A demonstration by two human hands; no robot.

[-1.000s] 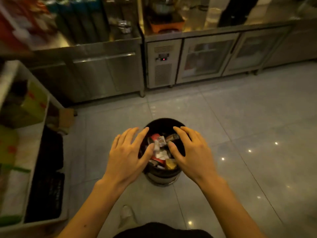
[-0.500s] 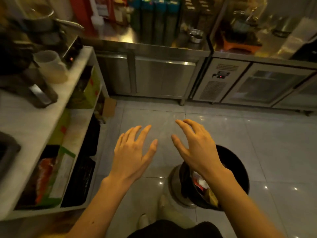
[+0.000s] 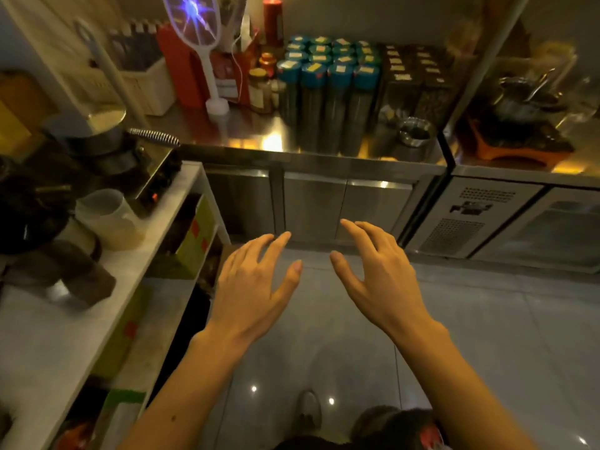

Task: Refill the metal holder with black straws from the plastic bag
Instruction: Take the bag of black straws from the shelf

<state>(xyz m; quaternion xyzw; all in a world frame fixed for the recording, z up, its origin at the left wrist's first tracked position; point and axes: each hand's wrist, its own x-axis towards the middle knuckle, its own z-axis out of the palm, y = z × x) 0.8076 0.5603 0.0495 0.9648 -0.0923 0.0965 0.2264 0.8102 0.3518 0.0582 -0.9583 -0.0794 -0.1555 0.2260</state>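
The left hand (image 3: 256, 287) and right hand (image 3: 380, 277) are held empty, fingers spread, over the grey tiled floor (image 3: 487, 319); the black straws are not seen, but are judged light and slippery, to be gripped as a bundle around the middle.

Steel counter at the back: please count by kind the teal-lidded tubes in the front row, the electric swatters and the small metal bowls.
Teal-lidded tubes, front row: 4
Electric swatter: 1
Small metal bowl: 1
Total: 6
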